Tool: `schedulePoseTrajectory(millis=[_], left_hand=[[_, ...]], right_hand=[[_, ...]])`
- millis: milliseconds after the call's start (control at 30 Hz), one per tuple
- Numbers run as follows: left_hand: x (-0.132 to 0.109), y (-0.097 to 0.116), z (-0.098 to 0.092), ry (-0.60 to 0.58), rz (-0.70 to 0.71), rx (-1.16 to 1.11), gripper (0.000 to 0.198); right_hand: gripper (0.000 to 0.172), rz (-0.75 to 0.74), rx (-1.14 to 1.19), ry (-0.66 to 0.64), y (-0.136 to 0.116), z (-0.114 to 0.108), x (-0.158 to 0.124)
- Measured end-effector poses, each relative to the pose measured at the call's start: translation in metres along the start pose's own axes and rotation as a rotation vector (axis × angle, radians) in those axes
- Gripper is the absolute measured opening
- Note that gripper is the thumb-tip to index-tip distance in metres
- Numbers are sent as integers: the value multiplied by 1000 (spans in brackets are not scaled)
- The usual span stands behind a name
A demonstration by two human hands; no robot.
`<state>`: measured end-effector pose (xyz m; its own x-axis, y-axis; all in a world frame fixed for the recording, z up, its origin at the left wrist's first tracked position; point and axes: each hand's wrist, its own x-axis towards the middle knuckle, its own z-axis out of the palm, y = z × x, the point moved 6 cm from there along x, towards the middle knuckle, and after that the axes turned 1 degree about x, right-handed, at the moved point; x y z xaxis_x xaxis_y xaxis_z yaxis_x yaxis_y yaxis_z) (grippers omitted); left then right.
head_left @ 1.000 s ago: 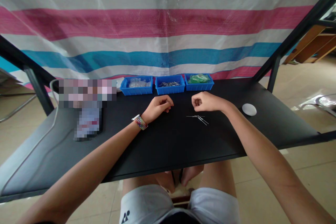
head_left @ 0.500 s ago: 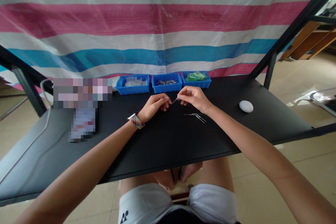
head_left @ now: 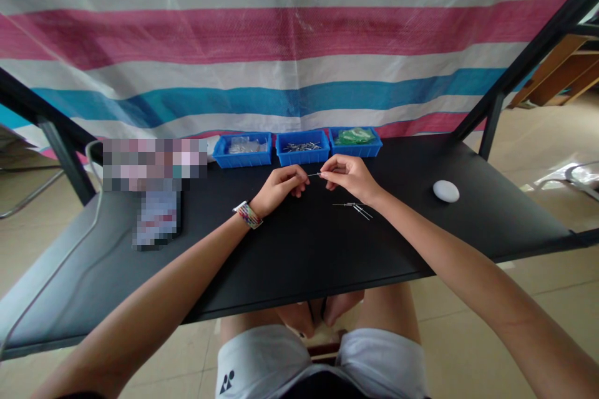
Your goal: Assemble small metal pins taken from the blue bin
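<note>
A thin metal pin (head_left: 314,174) spans the small gap between my two hands above the black table. My right hand (head_left: 350,176) pinches its right end between thumb and fingertips. The fingers of my left hand (head_left: 283,187) are curled and pressed together at the pin's other end. Several similar thin pins (head_left: 359,208) lie in a loose group on the table, just below my right hand. Behind my hands, a blue bin (head_left: 302,157) holds more metal pins.
Beside the middle bin stand a blue bin of clear pieces (head_left: 242,161) and one with green packets (head_left: 356,149). A white oval object (head_left: 446,191) lies right on the black table (head_left: 290,262). A blurred-out item (head_left: 158,212) and a cable (head_left: 70,252) are left.
The pin has turned from a slant to nearly level between my hands. The whole view has shifted slightly, while the loose pins and bins stay in place on the table.
</note>
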<state>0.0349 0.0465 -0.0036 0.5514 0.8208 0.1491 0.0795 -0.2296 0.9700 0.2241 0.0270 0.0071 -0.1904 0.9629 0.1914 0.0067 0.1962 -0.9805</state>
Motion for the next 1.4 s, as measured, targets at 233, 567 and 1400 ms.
schedulePoseTrajectory(millis=[233, 567, 1400], left_hand=[[1, -2, 1, 8, -15, -11, 32], [-1, 4, -1, 52, 43, -8, 29], [1, 4, -1, 72, 47, 9, 30]], right_hand=[[28, -46, -77, -25, -2, 3, -3], [35, 11, 2, -39, 2, 5, -2], [27, -46, -37, 8, 4, 1, -2]])
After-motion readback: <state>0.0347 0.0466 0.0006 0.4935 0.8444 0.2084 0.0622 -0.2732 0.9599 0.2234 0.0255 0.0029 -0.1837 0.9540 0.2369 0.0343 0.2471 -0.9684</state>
